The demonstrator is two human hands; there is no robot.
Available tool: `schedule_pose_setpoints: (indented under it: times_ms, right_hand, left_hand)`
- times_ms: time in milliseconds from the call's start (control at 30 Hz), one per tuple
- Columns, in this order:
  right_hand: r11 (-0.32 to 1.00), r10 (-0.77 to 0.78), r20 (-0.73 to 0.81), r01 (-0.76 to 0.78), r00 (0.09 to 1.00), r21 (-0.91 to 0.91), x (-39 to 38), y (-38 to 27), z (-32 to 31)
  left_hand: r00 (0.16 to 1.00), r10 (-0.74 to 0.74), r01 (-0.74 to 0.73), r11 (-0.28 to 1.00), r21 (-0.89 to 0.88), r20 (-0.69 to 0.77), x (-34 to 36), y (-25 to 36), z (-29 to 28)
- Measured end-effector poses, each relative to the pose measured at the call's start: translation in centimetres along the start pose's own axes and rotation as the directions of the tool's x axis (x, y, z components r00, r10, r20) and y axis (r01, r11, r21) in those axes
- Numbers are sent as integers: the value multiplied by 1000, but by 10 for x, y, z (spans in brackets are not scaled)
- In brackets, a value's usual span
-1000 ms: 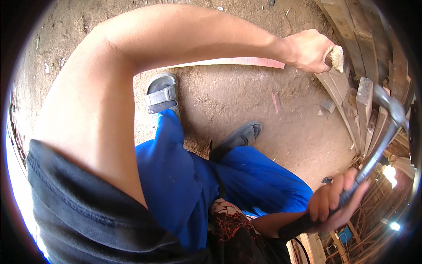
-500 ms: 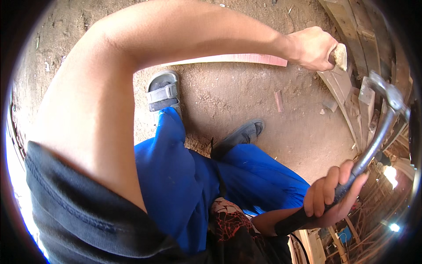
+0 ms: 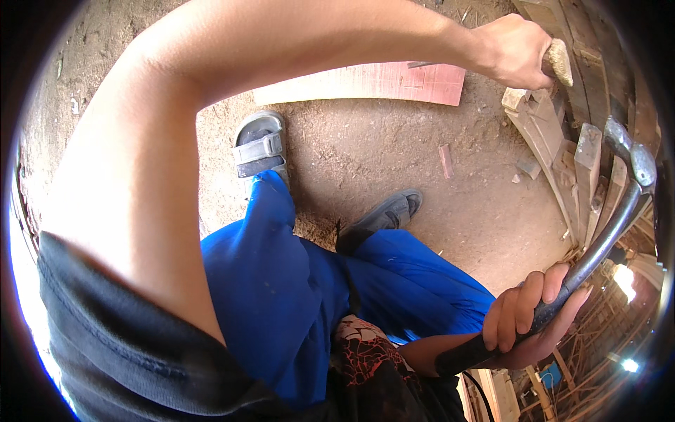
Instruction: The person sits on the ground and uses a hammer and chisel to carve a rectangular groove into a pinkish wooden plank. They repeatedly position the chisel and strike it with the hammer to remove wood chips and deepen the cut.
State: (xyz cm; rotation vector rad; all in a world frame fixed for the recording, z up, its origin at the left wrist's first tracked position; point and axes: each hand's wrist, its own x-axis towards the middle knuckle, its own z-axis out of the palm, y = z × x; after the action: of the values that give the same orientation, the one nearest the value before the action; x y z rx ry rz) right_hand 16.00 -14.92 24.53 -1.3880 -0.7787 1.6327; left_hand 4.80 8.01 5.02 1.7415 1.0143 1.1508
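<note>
My left hand [image 3: 517,50] reaches across the top and is closed round a tool with a wooden handle [image 3: 560,62]. The handle's pale, frayed butt sticks out of the fist to the right; its working end is hidden. My right hand [image 3: 527,313], at the lower right, grips a hammer [image 3: 590,254] by its dark handle. The metal hammer head [image 3: 631,151] is raised below and right of the wooden butt, apart from it. Beneath my left forearm lies a pinkish board [image 3: 373,83], with a short dark strip [image 3: 423,65] along its upper edge.
Wooden planks and offcuts [image 3: 545,133] are piled along the right side. A small reddish wood scrap [image 3: 446,162] lies on the brown dirt floor [image 3: 485,211]. My sandalled feet [image 3: 260,144] stand near the board. Sticks and timber [image 3: 590,359] clutter the lower right.
My left hand has risen and shifted slightly right with the wooden-handled tool, exposing more of the pinkish board and the dark strip. The hammer head has turned and sits slightly lower.
</note>
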Motion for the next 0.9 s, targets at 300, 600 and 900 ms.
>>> schedule_pose_setpoints:
  times_ms: [300,600,900]
  right_hand:
    - [999,-2,-20,1,1000,-44,5,5,5]
    - [998,25,-29,-27,999,-52,5,5,7]
    - [999,32,-96,-31,995,12,15,27,9]
  left_hand:
    - [996,-38,42,998,-50,76,-17,-5,1]
    - [998,-31,35,996,-80,55,-19,-3,2]
    - [996,26,-14,990,-138,87,-26,2,3]
